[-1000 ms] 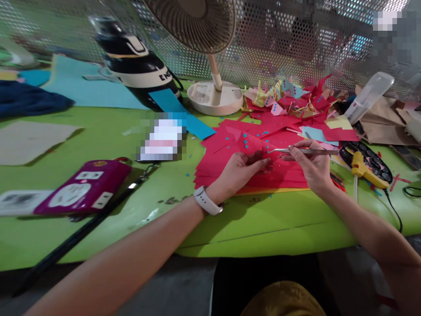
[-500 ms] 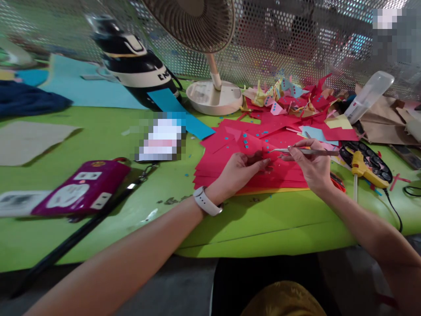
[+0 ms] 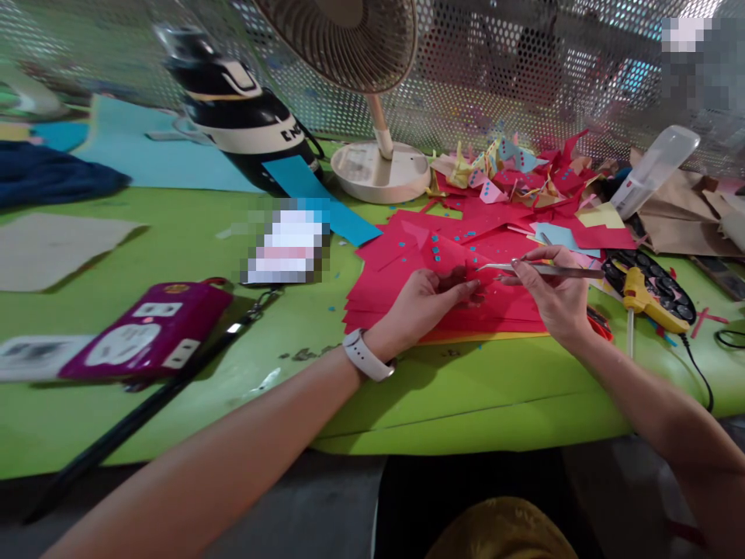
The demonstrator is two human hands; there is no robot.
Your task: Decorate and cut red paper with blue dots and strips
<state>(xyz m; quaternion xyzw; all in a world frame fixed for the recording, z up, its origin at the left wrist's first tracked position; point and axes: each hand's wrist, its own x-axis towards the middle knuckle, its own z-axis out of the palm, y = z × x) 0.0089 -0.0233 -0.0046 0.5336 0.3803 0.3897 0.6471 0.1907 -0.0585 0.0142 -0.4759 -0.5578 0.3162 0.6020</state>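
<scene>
Little differs from half a second ago: the left hand [image 3: 427, 303] and right hand [image 3: 556, 299] keep almost the same poses, and the tweezers [image 3: 582, 272] still point at the left fingertips. The right hand grips these slim metal tweezers between thumb and fingers; the left is curled over the red paper sheets [image 3: 500, 314], and whether it pinches anything I cannot tell. The stack lies on the green surface [image 3: 186, 241], tiny blue paper squares [image 3: 436, 250] scattered over it.

Behind stand the ribbed fan [image 3: 355, 54] and a dotted perforated panel [image 3: 477, 78]; a crumpled heap of folded paper [image 3: 518, 171] crowds the stack's far edge. A yellow glue gun [image 3: 640, 295] lies close to the right hand. Leftward are a flat blue paper strip [image 3: 326, 206], a rounded black-and-white bottle [image 3: 250, 140] and a glossy purple case [image 3: 157, 318]
</scene>
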